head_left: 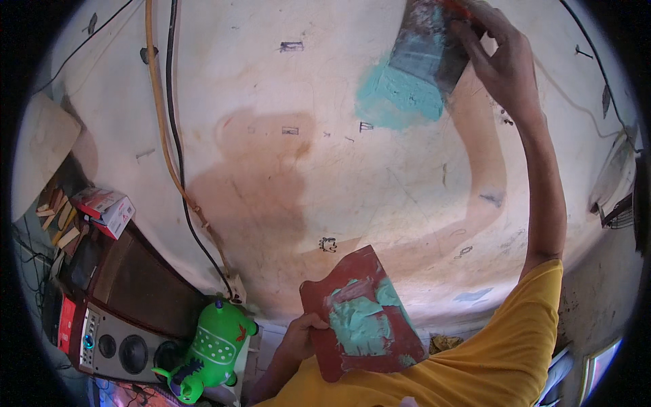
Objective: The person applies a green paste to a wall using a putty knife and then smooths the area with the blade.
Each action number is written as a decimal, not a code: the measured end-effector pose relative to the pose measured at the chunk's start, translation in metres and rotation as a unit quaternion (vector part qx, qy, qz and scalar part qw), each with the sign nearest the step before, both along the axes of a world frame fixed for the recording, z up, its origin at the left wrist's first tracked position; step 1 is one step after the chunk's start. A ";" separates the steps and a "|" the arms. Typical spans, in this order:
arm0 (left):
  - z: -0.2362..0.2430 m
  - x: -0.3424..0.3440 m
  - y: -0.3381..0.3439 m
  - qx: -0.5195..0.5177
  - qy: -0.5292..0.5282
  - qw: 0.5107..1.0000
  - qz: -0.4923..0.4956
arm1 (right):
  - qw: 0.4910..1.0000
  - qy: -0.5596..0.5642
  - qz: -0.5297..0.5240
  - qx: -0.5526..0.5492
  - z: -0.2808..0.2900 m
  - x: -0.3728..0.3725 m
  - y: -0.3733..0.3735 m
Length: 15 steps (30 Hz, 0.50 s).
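My right hand (498, 68) is raised high on the right, closed on a wide scraper (420, 51) with a smeared blade. The blade is against the pale wall (291, 88), over a patch of turquoise paste (400, 98). My left hand (302, 336) is low in the middle, closed on the edge of a dark red board (329, 359) that carries a lump of turquoise paste (356, 325).
At lower left stand a speaker unit (135, 353), a boxy cabinet (146, 278), a red-and-white box (108, 210) and a green inflatable animal toy (210, 353). Cables (176, 136) run down the wall. A dark fixture (610, 210) is at the far right.
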State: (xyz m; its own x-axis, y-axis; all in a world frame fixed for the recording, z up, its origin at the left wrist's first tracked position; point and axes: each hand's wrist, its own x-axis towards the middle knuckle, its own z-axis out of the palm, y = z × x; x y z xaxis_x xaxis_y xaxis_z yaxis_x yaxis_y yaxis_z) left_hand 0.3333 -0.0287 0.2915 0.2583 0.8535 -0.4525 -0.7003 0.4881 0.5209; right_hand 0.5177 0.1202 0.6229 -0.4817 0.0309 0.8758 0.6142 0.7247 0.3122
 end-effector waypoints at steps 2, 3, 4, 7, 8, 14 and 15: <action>-0.002 -0.003 -0.001 0.006 -0.003 1.000 -0.009 | 0.998 0.063 -0.014 0.026 0.002 0.005 0.004; -0.006 -0.004 0.000 0.008 -0.009 1.000 -0.015 | 0.994 0.095 -0.021 0.040 0.003 0.009 0.005; -0.008 -0.004 0.001 0.011 -0.015 1.000 -0.021 | 0.994 0.106 -0.008 -0.007 0.006 0.018 0.006; 0.001 0.002 -0.003 0.010 0.026 0.999 0.033 | 0.964 0.188 0.175 -0.071 0.007 0.039 0.011; 0.001 0.001 -0.002 0.009 0.013 0.999 0.031 | 0.931 0.213 0.281 -0.092 0.001 0.036 0.014; 0.005 -0.002 -0.001 0.003 0.020 1.000 -0.020 | 0.996 -0.035 0.074 -0.045 -0.049 0.009 0.003; 0.004 -0.001 0.000 0.003 0.026 0.999 -0.024 | 0.996 -0.043 0.044 -0.064 -0.052 0.004 0.001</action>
